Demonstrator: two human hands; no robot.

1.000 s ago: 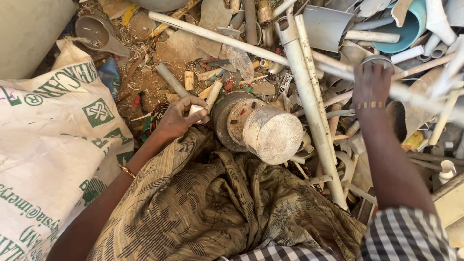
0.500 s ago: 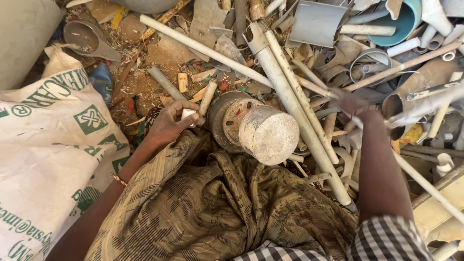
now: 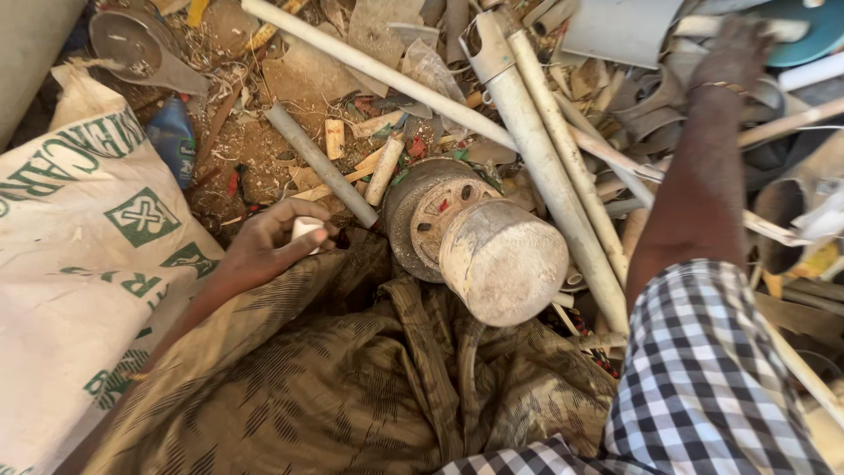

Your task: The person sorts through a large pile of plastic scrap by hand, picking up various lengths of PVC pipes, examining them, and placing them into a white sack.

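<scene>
Your left hand (image 3: 268,251) was curled around a small white piece (image 3: 307,230), near the left of the scene, just beside the white printed sack (image 3: 79,264). The grip was only at the fingertips, so I judged the piece could slip out and vanish among the brown debris on the ground (image 3: 255,149). The grey pipe (image 3: 321,165) ran right past your fingers, its near end almost touching them; a snag there could knock the piece loose.

In the middle, the round metal fitting with its dusty cylinder end (image 3: 479,242) rested on the edge of the patterned brown cloth (image 3: 352,387). It lay between your two hands, just right of the left one and well apart from the right one. I judged it could roll off the cloth if the fabric was tugged.

Further right, the long white pipes (image 3: 549,167) lay crossed over one another under your forearm. Leaning on them could shift the pile.

Your right hand (image 3: 734,48) reached to the far right, onto scrap plastic near a teal round object (image 3: 813,35). It was blurred, so I cannot tell whether it was open or gripping anything. Sharp broken edges there could cut you.
</scene>
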